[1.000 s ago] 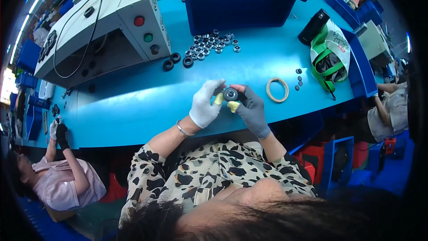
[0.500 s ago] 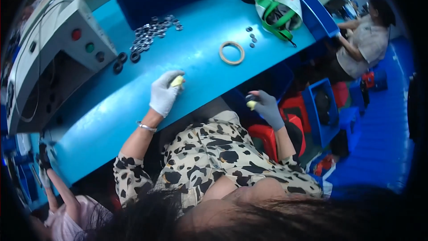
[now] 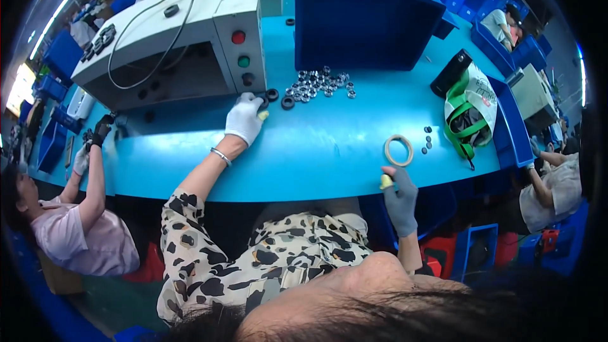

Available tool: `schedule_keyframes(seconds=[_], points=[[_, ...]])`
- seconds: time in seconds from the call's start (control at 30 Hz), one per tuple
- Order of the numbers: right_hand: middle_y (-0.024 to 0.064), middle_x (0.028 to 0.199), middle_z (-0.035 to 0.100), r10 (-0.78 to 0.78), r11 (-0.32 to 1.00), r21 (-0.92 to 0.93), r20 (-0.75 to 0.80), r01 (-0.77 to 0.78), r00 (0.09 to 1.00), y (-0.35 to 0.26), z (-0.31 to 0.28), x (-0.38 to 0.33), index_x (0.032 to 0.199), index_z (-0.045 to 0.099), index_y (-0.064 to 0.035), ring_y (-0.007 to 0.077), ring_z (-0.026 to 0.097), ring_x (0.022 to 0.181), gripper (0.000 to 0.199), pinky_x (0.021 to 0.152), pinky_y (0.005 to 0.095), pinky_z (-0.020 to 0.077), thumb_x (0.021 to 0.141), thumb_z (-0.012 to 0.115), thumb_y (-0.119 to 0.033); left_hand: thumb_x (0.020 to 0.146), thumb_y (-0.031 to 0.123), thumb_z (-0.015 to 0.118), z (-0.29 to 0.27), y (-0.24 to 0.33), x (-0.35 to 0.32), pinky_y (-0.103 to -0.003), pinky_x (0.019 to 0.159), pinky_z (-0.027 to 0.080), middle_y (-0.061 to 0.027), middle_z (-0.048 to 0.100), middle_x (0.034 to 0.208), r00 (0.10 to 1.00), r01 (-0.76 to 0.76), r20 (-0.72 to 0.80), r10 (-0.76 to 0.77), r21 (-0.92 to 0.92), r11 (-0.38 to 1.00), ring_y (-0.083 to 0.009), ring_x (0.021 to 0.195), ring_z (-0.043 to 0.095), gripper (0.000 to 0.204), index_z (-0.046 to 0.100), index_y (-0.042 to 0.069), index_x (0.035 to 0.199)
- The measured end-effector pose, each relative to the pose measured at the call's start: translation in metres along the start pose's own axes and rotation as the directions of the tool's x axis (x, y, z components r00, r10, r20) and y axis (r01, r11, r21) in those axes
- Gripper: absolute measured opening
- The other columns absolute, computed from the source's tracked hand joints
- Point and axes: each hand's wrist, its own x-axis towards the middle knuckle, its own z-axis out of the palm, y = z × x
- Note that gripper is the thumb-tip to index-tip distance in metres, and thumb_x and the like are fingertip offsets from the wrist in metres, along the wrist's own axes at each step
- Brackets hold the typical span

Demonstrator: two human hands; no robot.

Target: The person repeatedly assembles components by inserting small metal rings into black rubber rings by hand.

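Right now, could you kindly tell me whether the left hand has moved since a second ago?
Yes: the left hand has moved leftward and forward, close to the white machine.

The person (image 3: 297, 250) wears a black-blotched cream shirt (image 3: 310, 237), silver bangle (image 3: 221, 156), white cloth left glove (image 3: 244, 120), grey cloth right glove (image 3: 401, 204) and yellow finger covers (image 3: 386, 181).

The left hand (image 3: 244, 120) is stretched forward — the right hand (image 3: 401, 199) held closer.
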Motion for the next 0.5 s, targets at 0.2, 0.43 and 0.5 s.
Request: schedule_keyframes(seconds=[0.2,0.43,0.5], points=[[0.0136,0.102,0.069,-0.139,0.989,0.079,0.159,0.127,0.977,0.009,0.054,0.082,0.112,0.07,-0.0007,0.0263,0.069,0.085,0.024,0.076,0.0362,0.053,0.088,0.067,0.001,0.07,0.007,0.086,0.017,-0.012,0.007,-0.041,0.081,0.054,-0.0165,0.066,0.099,0.998,0.055,0.026,-0.051,-0.168,0.984,-0.0346,0.091,0.066,0.019,0.075,0.002,0.084],[0.0154,0.102,0.067,0.053,0.973,-0.227,0.066,-0.037,0.996,0.087,0.104,0.195,0.106,0.067,-0.0067,0.0356,0.066,0.09,0.019,0.076,0.0464,0.0513,0.091,0.066,-0.018,0.087,0.003,0.077,0.01,0.086,-0.009,-0.033,0.086,0.055,-0.0094,0.067,0.105,0.955,0.253,0.295,0.021,-0.853,0.456,-0.0188,0.098,0.067,0.016,0.067,-0.001,0.099],[0.0151,0.102,0.066,0.047,0.941,-0.339,0.093,-0.013,0.994,0.09,0.111,0.205,0.106,0.067,-0.007,0.036,0.065,0.093,0.02,0.077,0.0479,0.0508,0.09,0.066,-0.02,0.092,0.007,0.073,0.017,0.097,-0.005,-0.032,0.087,0.055,-0.0088,0.066,0.107,0.906,0.408,0.423,-0.002,-0.871,0.275,-0.0169,0.098,0.066,0.015,0.067,-0.001,0.102]])
